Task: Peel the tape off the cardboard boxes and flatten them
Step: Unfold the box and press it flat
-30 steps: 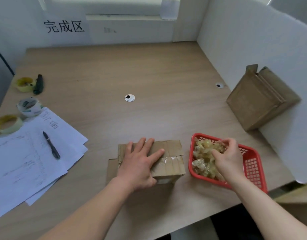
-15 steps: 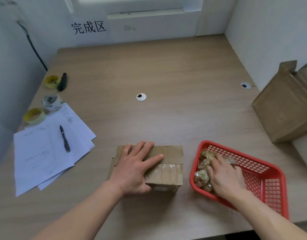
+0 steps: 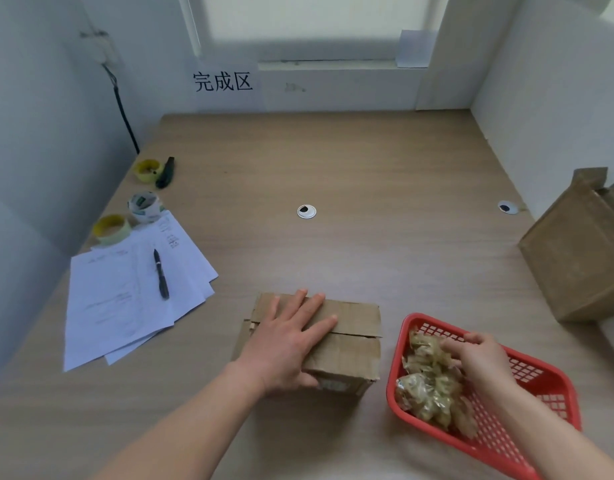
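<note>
2 hands: left hand point(image 3: 287, 344) flat on box point(image 3: 347, 341); right hand point(image 3: 478, 356) pinching tape wads point(image 3: 428, 386) in basket point(image 3: 527, 441) at 3 o'clock. Next: flattening.

- One head-worn wide-angle view, looking forward and steeply down over the wooden surface point(image 3: 367, 161).
- It sits close above the near edge: both forearms enter from the bottom, the left hand point(image 3: 284, 344) and right hand point(image 3: 478, 358) large in the foreground.
- It faces the far wall's sign point(image 3: 223, 81) and window.
- Side partitions bend at the edges.
</note>
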Motion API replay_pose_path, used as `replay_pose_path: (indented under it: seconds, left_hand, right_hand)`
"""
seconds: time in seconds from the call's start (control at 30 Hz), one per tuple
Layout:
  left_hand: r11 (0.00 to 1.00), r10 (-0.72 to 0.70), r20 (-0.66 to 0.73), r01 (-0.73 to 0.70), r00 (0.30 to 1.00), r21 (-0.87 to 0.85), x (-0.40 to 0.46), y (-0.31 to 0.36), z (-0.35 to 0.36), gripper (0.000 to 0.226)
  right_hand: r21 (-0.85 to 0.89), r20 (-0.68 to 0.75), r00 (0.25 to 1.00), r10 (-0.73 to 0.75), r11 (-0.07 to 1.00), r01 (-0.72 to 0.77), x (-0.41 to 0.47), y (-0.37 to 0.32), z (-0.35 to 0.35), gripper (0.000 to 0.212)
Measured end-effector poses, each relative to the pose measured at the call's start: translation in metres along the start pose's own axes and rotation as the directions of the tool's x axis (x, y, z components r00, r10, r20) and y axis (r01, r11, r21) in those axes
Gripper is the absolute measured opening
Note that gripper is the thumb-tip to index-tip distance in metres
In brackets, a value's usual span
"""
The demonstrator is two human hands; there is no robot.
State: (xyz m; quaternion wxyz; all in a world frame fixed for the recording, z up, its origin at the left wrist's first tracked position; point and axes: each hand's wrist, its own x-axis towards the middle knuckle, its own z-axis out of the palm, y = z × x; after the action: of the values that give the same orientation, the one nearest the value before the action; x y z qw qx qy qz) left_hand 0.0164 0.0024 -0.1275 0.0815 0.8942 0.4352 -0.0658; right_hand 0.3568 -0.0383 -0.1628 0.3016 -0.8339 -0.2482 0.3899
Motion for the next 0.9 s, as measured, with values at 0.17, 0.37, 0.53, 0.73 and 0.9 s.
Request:
replay_pose_path:
  seconds: [0.17,0.37,0.53,0.73,0.9]
  left_hand:
    - [0.985,-0.136,-0.14,0.119,0.981,-0.126,-0.032,-0.013,0.002,0.098]
    - [0.851,-0.381,-0.248,0.233,0.891,-0.471,-0.066,-0.032,0.011,0.087]
    - [0.761,-0.456,-0.247,0.232,0.855,-0.605,-0.073,-0.037,0.016,0.076]
    - [0.778,-0.433,-0.233,0.23,0.871,-0.585,-0.073,-0.038,0.018,0.067]
    - [0.713,-0.509,-0.217,0.266,0.833,-0.649,-0.071,-0.039,0.013,0.054]
  right_hand:
    - [0.284,0.002,0.99,0.144,0.949,-0.139,-0.004,0.0,-0.003,0.028]
    - [-0.464,-0.315,0.915,-0.252,0.882,0.084,-0.032,0.001,0.003,0.021]
    - [-0.887,-0.131,0.931,-0.34,0.46,0.044,-0.059,-0.006,0.017,0.057]
    - [-0.874,-0.188,0.901,-0.391,0.485,0.028,-0.079,-0.025,0.027,0.054]
    - [-0.405,-0.079,0.822,-0.564,0.772,0.49,-0.111,-0.053,0.061,0.026]
